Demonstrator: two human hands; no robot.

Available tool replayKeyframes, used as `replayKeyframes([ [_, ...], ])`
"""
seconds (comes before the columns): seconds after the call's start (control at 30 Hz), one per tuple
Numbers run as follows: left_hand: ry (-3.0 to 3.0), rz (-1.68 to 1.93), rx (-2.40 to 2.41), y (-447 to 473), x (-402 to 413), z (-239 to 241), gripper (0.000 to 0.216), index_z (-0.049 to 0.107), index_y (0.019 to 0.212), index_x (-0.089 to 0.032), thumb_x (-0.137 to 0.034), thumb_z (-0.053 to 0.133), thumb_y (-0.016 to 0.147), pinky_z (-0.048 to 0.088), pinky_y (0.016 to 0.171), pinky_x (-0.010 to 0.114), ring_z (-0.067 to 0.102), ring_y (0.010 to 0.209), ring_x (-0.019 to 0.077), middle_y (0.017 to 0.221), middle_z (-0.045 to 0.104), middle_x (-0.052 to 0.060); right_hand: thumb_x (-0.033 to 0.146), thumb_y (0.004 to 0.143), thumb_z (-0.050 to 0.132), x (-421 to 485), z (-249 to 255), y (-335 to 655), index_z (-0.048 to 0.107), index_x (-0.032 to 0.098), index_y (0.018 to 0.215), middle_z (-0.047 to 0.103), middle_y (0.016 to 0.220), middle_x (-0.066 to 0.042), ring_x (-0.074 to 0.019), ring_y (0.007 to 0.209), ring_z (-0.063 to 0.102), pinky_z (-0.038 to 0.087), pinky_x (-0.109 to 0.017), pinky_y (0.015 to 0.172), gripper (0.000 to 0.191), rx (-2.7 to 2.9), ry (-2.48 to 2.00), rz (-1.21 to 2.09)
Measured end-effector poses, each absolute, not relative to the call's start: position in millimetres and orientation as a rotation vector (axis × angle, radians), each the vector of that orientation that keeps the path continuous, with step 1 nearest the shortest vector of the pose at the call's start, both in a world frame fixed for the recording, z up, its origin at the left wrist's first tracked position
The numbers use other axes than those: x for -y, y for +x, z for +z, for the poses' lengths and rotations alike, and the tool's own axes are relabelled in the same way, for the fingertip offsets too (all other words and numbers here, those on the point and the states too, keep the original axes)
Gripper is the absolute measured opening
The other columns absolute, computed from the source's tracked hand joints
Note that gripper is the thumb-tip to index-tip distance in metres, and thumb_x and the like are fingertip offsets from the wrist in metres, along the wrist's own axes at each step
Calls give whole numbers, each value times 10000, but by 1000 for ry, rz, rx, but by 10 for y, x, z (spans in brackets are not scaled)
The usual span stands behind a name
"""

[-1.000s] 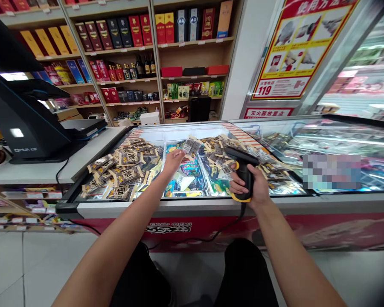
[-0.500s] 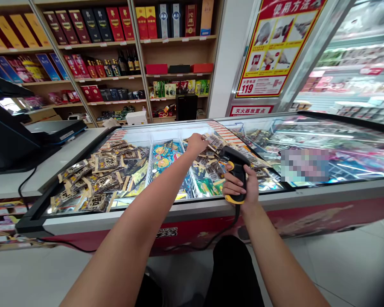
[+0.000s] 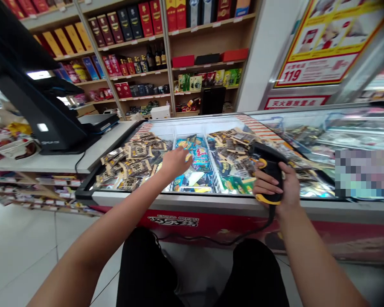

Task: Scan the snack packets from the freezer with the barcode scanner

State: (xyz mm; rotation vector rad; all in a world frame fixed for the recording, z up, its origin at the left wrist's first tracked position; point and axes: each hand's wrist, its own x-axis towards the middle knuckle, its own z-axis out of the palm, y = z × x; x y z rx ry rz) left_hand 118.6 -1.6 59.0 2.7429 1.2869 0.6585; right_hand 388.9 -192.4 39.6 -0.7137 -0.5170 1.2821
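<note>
My right hand [image 3: 272,187] is wrapped round the handle of a black and yellow barcode scanner [image 3: 266,160], held over the front edge of the chest freezer [image 3: 230,198]. My left hand [image 3: 176,163] hovers above the middle section of the freezer, over blue snack packets [image 3: 199,154]. Its thumb and fingers stand apart, with nothing visible in them. Brown and cream snack packets lie in a pile [image 3: 137,164] to the left of that hand. A second pile of similar packets [image 3: 235,145] lies between the left hand and the scanner, beyond a white wire divider [image 3: 213,168].
The scanner's black cable [image 3: 217,242] droops in front of the freezer, above my knees. At left, a dark checkout terminal [image 3: 62,123] stands on a white counter [image 3: 97,147]. Shelves of boxes [image 3: 128,40] line the back wall. A red and yellow fire notice [image 3: 323,55] hangs at right.
My left hand has left the right-hand packet pile and moved left over the middle section. The scanner stays in my right hand. The view has turned left.
</note>
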Motion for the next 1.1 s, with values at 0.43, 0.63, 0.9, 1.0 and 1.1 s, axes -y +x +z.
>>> replayKeyframes([
  [0.43, 2734, 546, -1679, -860, 87, 410, 556, 644, 1490, -201, -484, 628, 1011, 449, 1123, 521, 547, 1325, 394, 1416, 661, 176, 507, 798, 755, 1710, 360, 3700, 717, 256, 918, 291, 523, 59, 26, 397, 130, -6, -273, 441, 281, 511, -843, 1342],
  [0.63, 2635, 600, -1650, -952, 117, 417, 469, 674, 1426, -193, -460, 556, 1059, 426, 1125, 533, 523, 1334, 396, 1397, 673, 179, 540, 877, 740, 1555, 412, 3255, 698, 240, 911, 245, 586, 90, -11, 527, -45, 28, -275, 464, 304, 556, -843, 1439],
  [0.9, 1602, 1237, -1121, -227, 71, 455, 484, 689, 1375, -234, -561, 456, 1106, 529, 1094, 389, 650, 1335, 295, 1427, 720, 113, 513, 875, 754, 1523, 408, 3185, 682, 206, 923, 242, 629, 105, -38, 523, -16, 131, -245, 448, 319, 640, -849, 1464],
  [1.0, 1167, 1191, -806, 356, -77, 452, 460, 667, 1370, -249, -572, 494, 1093, 608, 952, 381, 755, 1161, 270, 1378, 748, 115, 537, 848, 784, 1526, 385, 3181, 670, 216, 941, 294, 605, 95, -44, 484, 50, 181, -228, 436, 352, 692, -839, 1475],
  [1.1, 966, 1112, -690, 898, -215, 417, 405, 624, 1413, -246, -466, 577, 1076, 636, 906, 375, 792, 1050, 244, 1327, 763, 118, 560, 815, 820, 1529, 343, 3181, 663, 225, 973, 364, 571, 92, -44, 444, 118, 216, -198, 425, 403, 729, -819, 1500],
])
